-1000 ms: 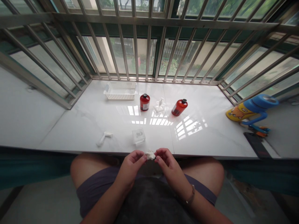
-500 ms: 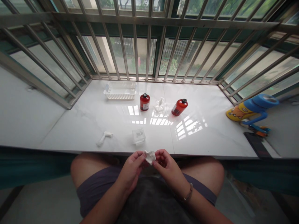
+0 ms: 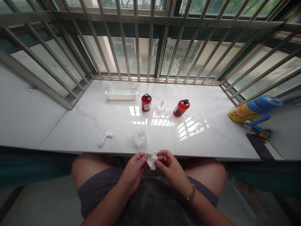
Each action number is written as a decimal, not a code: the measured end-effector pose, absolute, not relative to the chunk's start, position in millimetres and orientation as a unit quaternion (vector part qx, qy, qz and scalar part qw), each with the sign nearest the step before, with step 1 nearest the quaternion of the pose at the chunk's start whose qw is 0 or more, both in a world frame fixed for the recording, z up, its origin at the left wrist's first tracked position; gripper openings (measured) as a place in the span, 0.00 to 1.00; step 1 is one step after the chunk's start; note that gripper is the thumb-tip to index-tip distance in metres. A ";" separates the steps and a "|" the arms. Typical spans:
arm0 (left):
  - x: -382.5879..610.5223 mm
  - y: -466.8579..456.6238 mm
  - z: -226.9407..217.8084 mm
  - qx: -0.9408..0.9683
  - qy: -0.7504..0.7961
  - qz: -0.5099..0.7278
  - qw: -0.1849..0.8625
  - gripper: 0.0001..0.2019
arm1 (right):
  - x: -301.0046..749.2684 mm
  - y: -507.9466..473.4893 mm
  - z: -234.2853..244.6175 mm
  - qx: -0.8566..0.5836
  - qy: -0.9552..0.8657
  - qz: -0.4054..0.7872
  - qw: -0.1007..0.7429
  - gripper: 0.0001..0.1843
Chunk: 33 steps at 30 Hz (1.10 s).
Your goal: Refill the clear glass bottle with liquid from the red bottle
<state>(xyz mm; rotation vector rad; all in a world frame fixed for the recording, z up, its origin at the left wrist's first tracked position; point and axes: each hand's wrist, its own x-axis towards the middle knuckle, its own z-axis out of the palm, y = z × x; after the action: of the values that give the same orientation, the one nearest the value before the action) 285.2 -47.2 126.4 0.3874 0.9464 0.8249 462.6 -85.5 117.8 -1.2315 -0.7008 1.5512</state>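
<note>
While left hand (image 3: 134, 166) & right hand (image 3: 169, 168) pinch crumpled soft white tissue (image 3: 151, 160) between curled fingers, it's just off front edge of glossy stone bench (image 3: 70, 131). Beyond: 2 shiny red bottles (image 3: 146, 102) (image 3: 181, 108), clear cube (image 3: 140, 137), white plastic mesh basket (image 3: 121, 91).

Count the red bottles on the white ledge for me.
2: one red bottle just left of the crumpled white tissue, the other red bottle just right of it. None seem hidden.
</note>
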 end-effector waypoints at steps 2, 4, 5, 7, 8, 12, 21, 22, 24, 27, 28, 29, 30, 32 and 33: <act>285.0 -47.4 125.7 0.144 0.425 0.378 0.809 0.19 | 462.6 -85.5 119.5 -0.499 -0.287 0.652 0.493 0.27; 284.8 -47.4 125.5 0.123 0.417 0.376 0.818 0.19 | 462.3 -85.6 121.2 -0.491 -0.283 0.663 0.489 0.26; 285.0 -47.4 125.8 0.118 0.416 0.376 0.820 0.19 | 462.1 -85.6 122.0 -0.488 -0.280 0.667 0.488 0.27; 285.7 -47.4 127.0 0.115 0.416 0.374 0.821 0.20 | 461.6 -85.7 123.4 -0.486 -0.274 0.670 0.489 0.27; 286.2 -47.4 127.5 0.119 0.420 0.372 0.819 0.21 | 461.4 -85.8 124.1 -0.487 -0.272 0.670 0.490 0.27; 286.8 -47.2 124.3 0.177 0.467 0.388 0.775 0.24 | 461.6 -86.9 125.4 -0.495 -0.276 0.664 0.488 0.27; 269.5 -42.6 116.2 0.518 0.500 0.366 0.590 0.15 | 464.8 -86.7 124.8 -0.529 -0.332 0.618 0.477 0.25; 267.8 -42.5 117.7 0.542 0.485 0.361 0.583 0.15 | 464.2 -86.5 125.3 -0.517 -0.311 0.636 0.481 0.26; 265.3 -43.1 120.0 0.571 0.464 0.352 0.578 0.21 | 462.8 -86.4 126.4 -0.489 -0.260 0.672 0.491 0.28; 263.4 -45.9 120.8 0.604 0.447 0.338 0.567 0.31 | 460.6 -86.8 128.4 -0.457 -0.198 0.706 0.504 0.30; 263.1 -47.1 120.4 0.612 0.447 0.343 0.555 0.33 | 460.1 -87.1 129.1 -0.452 -0.187 0.711 0.506 0.31; 262.8 -48.1 120.1 0.619 0.450 0.353 0.538 0.36 | 459.6 -87.3 129.9 -0.448 -0.181 0.714 0.507 0.31; 262.7 -48.9 119.9 0.626 0.453 0.367 0.517 0.37 | 459.3 -87.4 130.6 -0.447 -0.177 0.715 0.508 0.31; 262.7 -49.5 121.0 0.645 0.452 0.391 0.476 0.37 | 458.8 -87.3 132.1 -0.448 -0.174 0.714 0.510 0.32; 262.8 -49.2 122.3 0.656 0.447 0.393 0.464 0.34 | 458.6 -87.2 132.8 -0.449 -0.173 0.713 0.510 0.32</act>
<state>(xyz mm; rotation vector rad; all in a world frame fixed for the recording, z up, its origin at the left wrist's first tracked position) 262.8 -49.2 122.3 1.6130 1.0987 0.9662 458.6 -87.2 132.8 -1.0821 -0.4168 1.7157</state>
